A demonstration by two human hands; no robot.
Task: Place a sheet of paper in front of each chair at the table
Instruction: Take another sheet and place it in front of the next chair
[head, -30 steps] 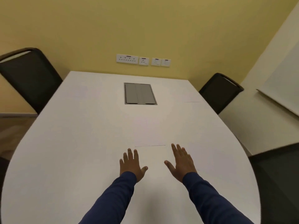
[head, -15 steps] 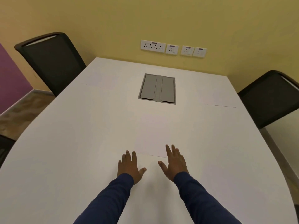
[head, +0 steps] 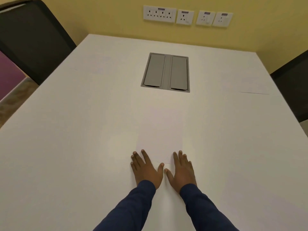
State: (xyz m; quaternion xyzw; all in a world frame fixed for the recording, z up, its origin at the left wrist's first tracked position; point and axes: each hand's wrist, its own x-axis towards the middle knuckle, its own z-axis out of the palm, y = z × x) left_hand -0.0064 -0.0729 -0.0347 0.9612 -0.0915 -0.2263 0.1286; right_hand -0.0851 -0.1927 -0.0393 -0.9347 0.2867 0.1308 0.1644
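A white sheet of paper [head: 160,129] lies flat in the middle of the white table [head: 66,139], its near edge between my hands. My left hand [head: 145,167] rests flat with fingers spread on the sheet's near left corner. My right hand [head: 182,169] lies flat on the near right corner. Another faint sheet [head: 246,82] lies at the right side in front of a black chair [head: 295,87]. A third faint sheet [head: 95,64] lies at the far left in front of the other black chair [head: 31,35].
A grey cable hatch [head: 165,72] is set into the table beyond the middle sheet. White wall sockets [head: 186,16] sit on the yellow wall behind the table's far edge. A purple panel [head: 8,75] stands at the left.
My view has swung left and come closer to the table. Both hands have drawn nearer to each other, their thumbs now almost touching at the sheet's near edge.
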